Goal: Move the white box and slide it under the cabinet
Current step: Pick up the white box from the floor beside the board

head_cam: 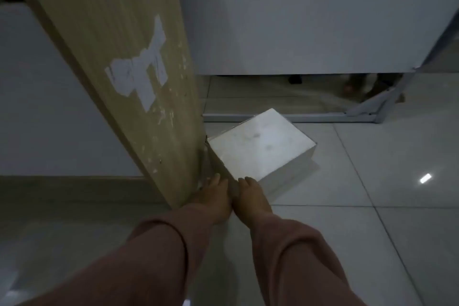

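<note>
Two arms in loose dusty-pink sleeves reach forward from the bottom of the view, side by side, over the glossy pale grey tiled floor. Rising at a slant on the left is the broad light-wood cabinet side panel, scuffed near its foot and carrying a torn patch of white paper residue. Behind it a white wall panel ends short of the floor, with a metal floor rail running below it.

The white rectangular cardboard box lies flat on the floor just right of the wood panel's foot, its left corner touching or almost touching that panel. Its long axis runs diagonally, from near-left to far-right, one corner pointing toward the camera.

The left hand and right hand rest with fingers extended and flat against the box's near-left side, pressing rather than gripping, neither closed around anything
</note>
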A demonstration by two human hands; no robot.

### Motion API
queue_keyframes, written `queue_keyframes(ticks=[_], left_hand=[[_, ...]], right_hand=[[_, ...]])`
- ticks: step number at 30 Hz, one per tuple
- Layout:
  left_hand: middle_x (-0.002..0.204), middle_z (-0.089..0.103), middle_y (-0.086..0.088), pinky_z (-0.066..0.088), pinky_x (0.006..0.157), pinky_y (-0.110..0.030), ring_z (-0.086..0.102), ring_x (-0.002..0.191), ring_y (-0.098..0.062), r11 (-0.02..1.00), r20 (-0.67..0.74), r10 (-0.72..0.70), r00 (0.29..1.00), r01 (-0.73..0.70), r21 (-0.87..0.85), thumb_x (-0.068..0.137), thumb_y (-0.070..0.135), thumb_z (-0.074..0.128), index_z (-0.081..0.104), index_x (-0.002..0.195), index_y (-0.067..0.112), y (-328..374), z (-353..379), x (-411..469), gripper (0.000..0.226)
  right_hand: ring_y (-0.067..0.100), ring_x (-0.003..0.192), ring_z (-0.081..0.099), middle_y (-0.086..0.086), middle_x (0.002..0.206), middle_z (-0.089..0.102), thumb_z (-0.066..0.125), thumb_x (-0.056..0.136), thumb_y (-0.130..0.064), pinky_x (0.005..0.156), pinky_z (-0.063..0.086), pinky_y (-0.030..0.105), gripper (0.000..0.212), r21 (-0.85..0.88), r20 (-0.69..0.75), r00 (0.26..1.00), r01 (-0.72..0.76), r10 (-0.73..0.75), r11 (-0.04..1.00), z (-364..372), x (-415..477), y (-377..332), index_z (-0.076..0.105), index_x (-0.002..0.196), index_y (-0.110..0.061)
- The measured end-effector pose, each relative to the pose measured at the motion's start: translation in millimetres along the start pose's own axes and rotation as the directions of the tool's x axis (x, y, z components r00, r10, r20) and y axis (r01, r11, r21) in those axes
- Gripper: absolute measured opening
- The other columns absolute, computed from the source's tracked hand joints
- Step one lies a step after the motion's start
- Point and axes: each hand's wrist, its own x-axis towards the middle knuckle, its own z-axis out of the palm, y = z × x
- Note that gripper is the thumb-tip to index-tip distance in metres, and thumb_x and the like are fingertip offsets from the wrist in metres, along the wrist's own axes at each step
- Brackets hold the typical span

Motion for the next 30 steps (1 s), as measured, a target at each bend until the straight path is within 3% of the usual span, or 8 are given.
queue_keyframes(ticks=[12, 16, 18, 21, 23, 26, 28, 30], left_hand=[[0.162, 0.009, -0.007, 0.022, 0.119, -0.046, 0.014, 0.147, -0.028, 0.987, -0.071, -0.130, 0.989, 0.122, -0.104, 0.093, 0.041, 0.047, 0.016, 0.150, 0.017, -25.5, 13.5, 19.6, 0.069], [0.162, 0.010, -0.008, 0.022, 0.119, -0.048, 0.015, 0.147, -0.029, 0.980, -0.062, -0.155, 0.986, 0.146, -0.135, 0.093, 0.050, 0.039, 0.016, 0.150, 0.014, -23.5, 13.5, 19.6, 0.070], [0.162, 0.011, -0.008, 0.023, 0.118, -0.050, 0.016, 0.146, -0.029, 0.975, -0.073, -0.159, 0.985, 0.144, -0.172, 0.093, 0.051, 0.038, 0.015, 0.150, 0.016, -19.7, 9.6, 19.0, 0.071], [0.162, 0.011, -0.007, 0.025, 0.117, -0.050, 0.018, 0.145, -0.030, 0.965, -0.115, -0.174, 0.978, 0.146, -0.218, 0.093, 0.051, 0.040, 0.012, 0.151, 0.016, -13.9, 3.1, 18.7, 0.072], [0.162, 0.008, -0.006, 0.024, 0.118, -0.050, 0.017, 0.146, -0.031, 0.952, -0.108, -0.209, 0.972, 0.177, -0.249, 0.093, 0.052, 0.039, 0.009, 0.151, 0.016, -11.3, 0.6, 18.3, 0.074], [0.162, 0.007, -0.008, 0.024, 0.118, -0.048, 0.018, 0.145, -0.031, 0.939, -0.076, -0.248, 0.966, 0.220, -0.265, 0.093, 0.049, 0.043, 0.005, 0.151, 0.015, -10.0, -0.6, 21.3, 0.077], [0.161, 0.011, -0.009, 0.024, 0.118, -0.044, 0.021, 0.144, -0.031, 0.926, -0.032, -0.261, 0.965, 0.240, -0.292, 0.094, 0.042, 0.044, 0.004, 0.151, 0.012, -8.2, 0.1, 26.5, 0.075], [0.158, 0.021, -0.013, 0.030, 0.115, -0.041, 0.030, 0.141, -0.031, 0.906, 0.035, -0.260, 0.965, 0.257, -0.337, 0.096, 0.032, 0.043, 0.008, 0.150, 0.010, -6.2, 3.1, 31.1, 0.068]], right_hand=[[0.027, 0.114, 0.045, 0.011, 0.124, 0.050, 0.048, 0.088, -0.007, 0.098, 0.047, 0.034, 0.046, -0.085, -0.015, 0.994, 0.110, -0.111, 0.990, 13.0, 19.8, 14.4, 0.044, 0.134, -0.011], [0.028, 0.103, 0.055, 0.013, 0.109, 0.061, 0.045, 0.093, -0.016, 0.084, 0.051, 0.032, 0.028, -0.124, -0.044, 0.994, 0.091, -0.097, 0.988, 6.8, 13.6, 22.0, 0.064, 0.112, -0.010], [0.030, 0.092, 0.061, 0.016, 0.097, 0.067, 0.043, 0.095, -0.026, 0.072, 0.048, 0.030, 0.035, -0.109, -0.068, 0.995, 0.071, -0.079, 0.991, -2.2, 8.3, 28.3, 0.070, 0.096, -0.005], [0.030, 0.087, 0.062, 0.014, 0.086, 0.066, 0.034, 0.096, -0.038, 0.069, 0.043, 0.030, 0.045, -0.188, 0.004, 1.000, 0.003, -0.002, 0.982, -16.3, 0.9, 43.2, 0.065, 0.083, -0.008], [0.027, 0.078, 0.057, 0.006, 0.068, 0.054, 0.032, 0.094, -0.043, 0.069, 0.042, 0.029, 0.045, -0.253, 0.069, 0.994, -0.070, 0.090, 0.965, -25.9, -7.5, 58.3, 0.047, 0.062, -0.015], [0.030, 0.062, 0.061, 0.008, 0.059, 0.057, 0.069, 0.073, -0.017, 0.056, 0.047, 0.029, 0.030, -0.240, 0.081, 0.996, -0.009, 0.029, 0.971, -40.7, -31.2, 70.6, 0.046, 0.054, -0.012], [0.031, 0.070, 0.065, 0.015, 0.071, 0.066, 0.078, 0.055, -0.005, 0.055, 0.052, 0.030, 0.015, -0.186, -0.063, 0.998, 0.008, -0.020, 0.982, -40.1, -38.7, 86.5, 0.063, 0.058, -0.006], [0.031, 0.120, 0.048, 0.018, 0.128, 0.050, 0.060, 0.071, 0.000, 0.089, 0.048, 0.034, 0.030, -0.029, -0.260, 0.965, -0.029, 0.020, 0.999, -37.3, -40.3, 92.6, 0.062, 0.100, -0.004]])
